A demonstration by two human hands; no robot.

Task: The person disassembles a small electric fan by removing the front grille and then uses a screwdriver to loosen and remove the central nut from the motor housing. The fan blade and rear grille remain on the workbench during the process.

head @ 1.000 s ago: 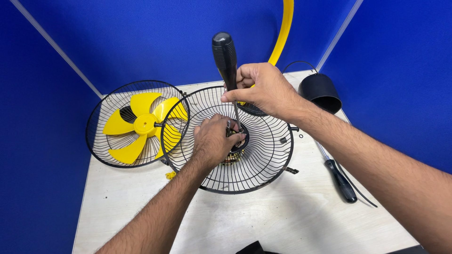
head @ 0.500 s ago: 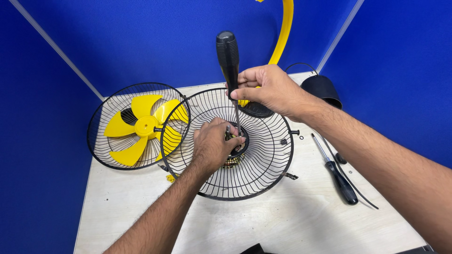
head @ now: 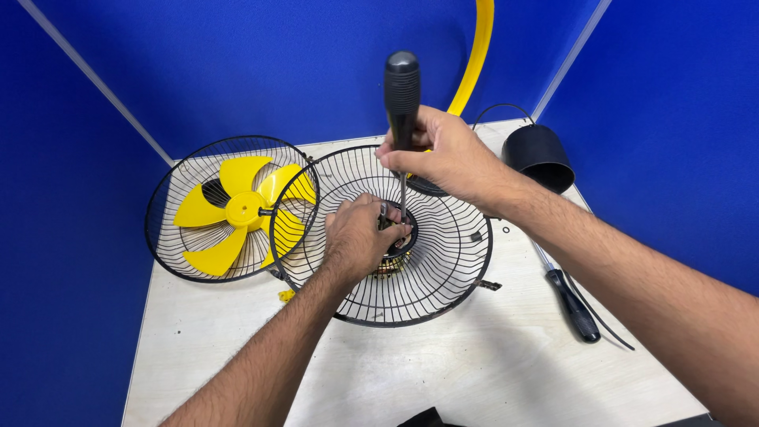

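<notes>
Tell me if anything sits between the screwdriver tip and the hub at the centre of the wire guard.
Nothing visible blocks it. The right hand holds the screwdriver upright, its shaft running straight down to the hub of the black wire guard. The left hand rests beside the shaft on the hub, and its fingers hide the tip's exact contact point.

fan blade point(head: 237, 212) in left grille point(head: 170, 237), second screwdriver point(head: 571, 300) right

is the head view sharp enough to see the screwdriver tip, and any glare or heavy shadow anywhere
Head view: evenly lit and mostly sharp; the screwdriver handle shows a small highlight on top, but its tip is hidden behind the left hand at the hub of the wire grille. Soft shadows only, under the grille on the table. The right hand is crisp, without motion blur.
</notes>
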